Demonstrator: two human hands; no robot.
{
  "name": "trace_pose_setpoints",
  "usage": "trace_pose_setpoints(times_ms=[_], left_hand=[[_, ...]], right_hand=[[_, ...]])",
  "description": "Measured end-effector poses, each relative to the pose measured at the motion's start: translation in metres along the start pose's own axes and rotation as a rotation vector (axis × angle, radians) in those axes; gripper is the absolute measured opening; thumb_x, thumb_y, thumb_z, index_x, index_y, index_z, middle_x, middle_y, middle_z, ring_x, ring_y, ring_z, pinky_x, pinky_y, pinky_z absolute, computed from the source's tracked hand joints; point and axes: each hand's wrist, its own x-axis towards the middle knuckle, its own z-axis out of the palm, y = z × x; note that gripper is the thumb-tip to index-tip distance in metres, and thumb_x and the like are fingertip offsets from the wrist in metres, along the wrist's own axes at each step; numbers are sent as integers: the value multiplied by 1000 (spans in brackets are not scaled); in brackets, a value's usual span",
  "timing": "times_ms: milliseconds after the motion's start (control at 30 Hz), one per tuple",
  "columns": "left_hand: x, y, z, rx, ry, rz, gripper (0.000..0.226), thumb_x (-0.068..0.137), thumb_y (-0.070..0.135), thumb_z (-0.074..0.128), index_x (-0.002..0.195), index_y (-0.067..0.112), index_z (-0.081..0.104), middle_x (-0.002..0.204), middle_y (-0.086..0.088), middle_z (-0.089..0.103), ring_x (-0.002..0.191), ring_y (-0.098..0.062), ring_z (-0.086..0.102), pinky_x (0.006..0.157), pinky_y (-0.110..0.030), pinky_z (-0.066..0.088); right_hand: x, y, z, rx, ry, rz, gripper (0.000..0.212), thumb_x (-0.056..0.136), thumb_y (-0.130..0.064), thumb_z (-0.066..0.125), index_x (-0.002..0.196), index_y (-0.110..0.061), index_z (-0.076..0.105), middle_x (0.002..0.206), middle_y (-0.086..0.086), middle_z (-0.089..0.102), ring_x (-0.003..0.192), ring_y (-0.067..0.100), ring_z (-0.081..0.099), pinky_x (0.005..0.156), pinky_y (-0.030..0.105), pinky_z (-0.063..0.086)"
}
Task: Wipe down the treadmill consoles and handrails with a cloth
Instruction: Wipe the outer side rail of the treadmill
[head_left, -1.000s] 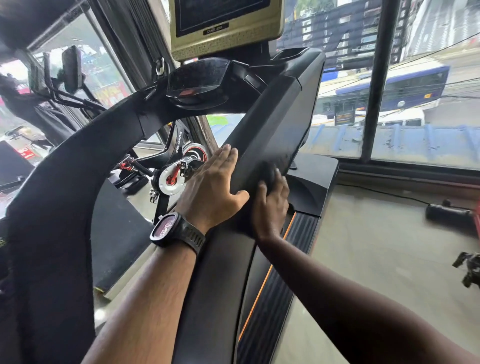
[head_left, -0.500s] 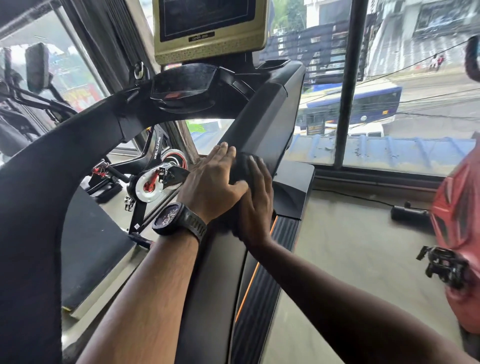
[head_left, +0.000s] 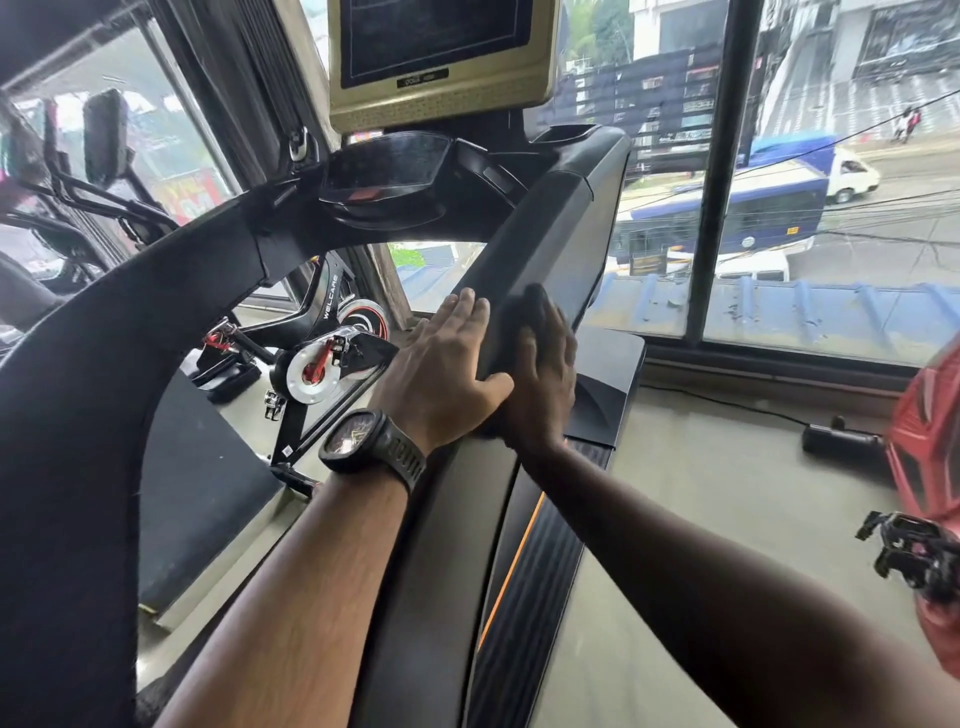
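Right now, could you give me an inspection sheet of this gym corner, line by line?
Surface: black treadmill handrail, sloping up to the console.
Job's things: dark cloth against the handrail, under the right hand.
Clutter: small black device on the floor.
Grippers: left hand flat on the handrail, watch on its wrist; right hand presses the cloth.
Cables: one black cable on the floor, running toward the device.
Surroundings: spin bike left, red machine right, windows showing a bus.

My left hand lies flat, fingers straight and together; my right hand presses flat beside it, touching its thumb.
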Motion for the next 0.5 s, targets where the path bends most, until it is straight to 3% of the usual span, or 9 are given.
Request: trace_pose_setpoints(times_ms=[67,233,300,400,433,500], left_hand=[[2,2,0,19,-1,0,90,79,46,40,159,13,17,168,-6,10,154,-12,5,126,-37,11],[8,5,1,66,-11,3,89,81,44,39,160,11,15,168,-7,8,155,-13,3,126,-37,9],[13,6,1,78,-20,-4,92,79,45,40,160,11,14,168,-7,7,154,-12,2,126,-37,9],[23,11,2,100,-33,-6,91,81,46,42,160,11,12,168,-7,6,154,-12,2,126,-34,7],[26,12,2,107,-32,-7,89,84,44,46,160,12,12,168,-7,6,154,-11,2,126,-32,4],[32,12,1,115,-21,-8,84,90,40,51,160,12,13,168,-5,7,154,-10,2,124,-25,1]], right_hand=[[-19,0,-1,21,-27,99,59,96,-46,37,155,-39,38,164,-10,31,150,10,27,120,44,27],[1,0,0,-26,-47,-183,53,99,-40,44,150,-31,46,162,-8,35,148,13,31,118,38,28],[17,3,2,-36,-17,-126,52,99,-42,43,150,-34,46,161,-10,36,147,12,32,117,37,29],[9,8,1,35,-24,173,53,101,-44,41,154,-41,38,163,-9,31,148,17,31,119,42,28],[4,7,0,46,-41,193,54,101,-44,41,154,-40,37,164,-9,30,148,18,31,120,43,27],[1,4,-2,35,-64,16,54,99,-42,45,153,-38,40,163,-10,31,148,14,28,120,41,26]])
